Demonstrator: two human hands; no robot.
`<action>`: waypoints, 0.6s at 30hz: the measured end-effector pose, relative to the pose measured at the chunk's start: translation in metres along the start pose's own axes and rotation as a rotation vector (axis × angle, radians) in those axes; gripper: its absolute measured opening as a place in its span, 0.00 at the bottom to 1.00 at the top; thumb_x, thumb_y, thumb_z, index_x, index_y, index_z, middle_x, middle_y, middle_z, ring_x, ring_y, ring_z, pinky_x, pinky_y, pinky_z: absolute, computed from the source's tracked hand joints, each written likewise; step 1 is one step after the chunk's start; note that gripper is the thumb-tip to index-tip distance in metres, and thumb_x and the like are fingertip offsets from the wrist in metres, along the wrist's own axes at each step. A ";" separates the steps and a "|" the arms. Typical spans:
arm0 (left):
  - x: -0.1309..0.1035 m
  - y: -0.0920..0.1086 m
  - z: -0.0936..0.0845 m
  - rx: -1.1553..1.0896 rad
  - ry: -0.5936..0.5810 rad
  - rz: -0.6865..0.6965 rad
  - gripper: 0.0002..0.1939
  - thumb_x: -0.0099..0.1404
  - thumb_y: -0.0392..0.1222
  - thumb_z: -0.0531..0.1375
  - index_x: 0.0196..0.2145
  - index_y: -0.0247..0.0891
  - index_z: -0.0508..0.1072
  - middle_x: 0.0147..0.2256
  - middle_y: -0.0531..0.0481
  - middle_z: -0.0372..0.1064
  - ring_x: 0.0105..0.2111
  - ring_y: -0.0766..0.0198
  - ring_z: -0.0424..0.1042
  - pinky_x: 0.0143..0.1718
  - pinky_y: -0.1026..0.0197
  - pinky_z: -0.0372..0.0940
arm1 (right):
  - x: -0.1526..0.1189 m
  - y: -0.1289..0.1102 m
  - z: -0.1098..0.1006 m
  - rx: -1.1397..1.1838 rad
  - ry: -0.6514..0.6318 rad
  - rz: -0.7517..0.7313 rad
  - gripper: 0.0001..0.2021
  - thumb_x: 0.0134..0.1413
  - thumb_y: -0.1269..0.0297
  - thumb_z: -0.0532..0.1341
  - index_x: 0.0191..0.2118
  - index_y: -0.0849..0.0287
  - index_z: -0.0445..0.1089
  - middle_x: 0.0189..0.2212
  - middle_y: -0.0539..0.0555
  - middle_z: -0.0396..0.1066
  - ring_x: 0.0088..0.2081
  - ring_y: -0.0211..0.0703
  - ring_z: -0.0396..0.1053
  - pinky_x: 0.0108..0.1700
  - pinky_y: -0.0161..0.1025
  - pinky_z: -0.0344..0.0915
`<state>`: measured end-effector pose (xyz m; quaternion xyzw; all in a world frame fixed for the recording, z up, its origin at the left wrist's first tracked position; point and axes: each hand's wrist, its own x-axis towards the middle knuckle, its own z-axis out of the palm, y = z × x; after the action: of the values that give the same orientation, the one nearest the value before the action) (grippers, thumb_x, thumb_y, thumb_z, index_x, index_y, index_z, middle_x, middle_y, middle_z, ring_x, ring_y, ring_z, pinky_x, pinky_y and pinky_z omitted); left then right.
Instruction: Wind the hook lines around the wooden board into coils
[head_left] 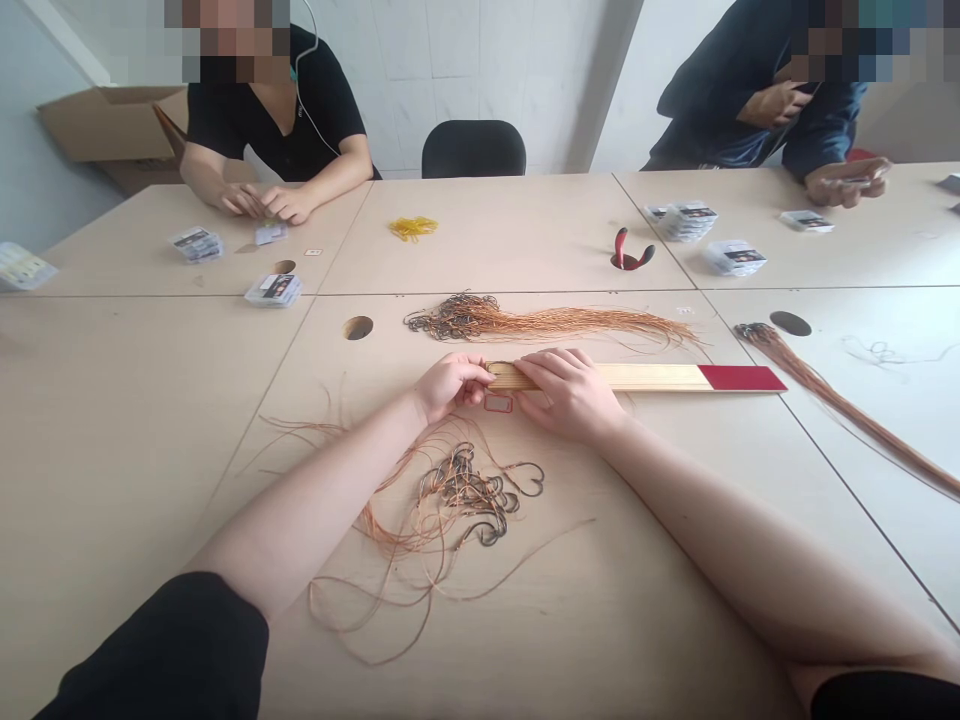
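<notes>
A long, narrow wooden board (645, 377) with a red right end lies across the table before me. My right hand (566, 395) is closed over its left part, fingers across the top and thumb along the near edge. My left hand (452, 388) pinches at the board's left tip; what sits between its fingertips is too small to make out. A dark curved piece, perhaps a hook, shows on the board between my hands. Nearer to me is a loose tangle of fish hooks (469, 485) tied to orange-brown line, with strands running under my left forearm.
Beyond the board lies a bundle of hooks with lines (525, 322); another bundle (825, 385) is at right. Red-handled pliers (630, 252) stand in a table hole. Yellow pieces (412, 228) and small plastic boxes (690, 220) lie farther back. Two people sit opposite.
</notes>
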<state>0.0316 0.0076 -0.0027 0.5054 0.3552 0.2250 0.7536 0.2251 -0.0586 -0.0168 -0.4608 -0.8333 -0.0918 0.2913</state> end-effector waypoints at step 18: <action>-0.001 0.002 0.000 -0.064 0.024 -0.016 0.05 0.48 0.32 0.59 0.22 0.32 0.64 0.17 0.55 0.59 0.12 0.76 0.58 0.13 0.72 0.48 | -0.002 0.000 0.001 0.014 0.005 0.043 0.18 0.55 0.55 0.55 0.48 0.59 0.67 0.42 0.58 0.70 0.43 0.48 0.65 0.46 0.45 0.58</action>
<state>0.0312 0.0075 -0.0007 0.4752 0.3610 0.2362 0.7669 0.2251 -0.0596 -0.0182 -0.4762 -0.8231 -0.0806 0.2986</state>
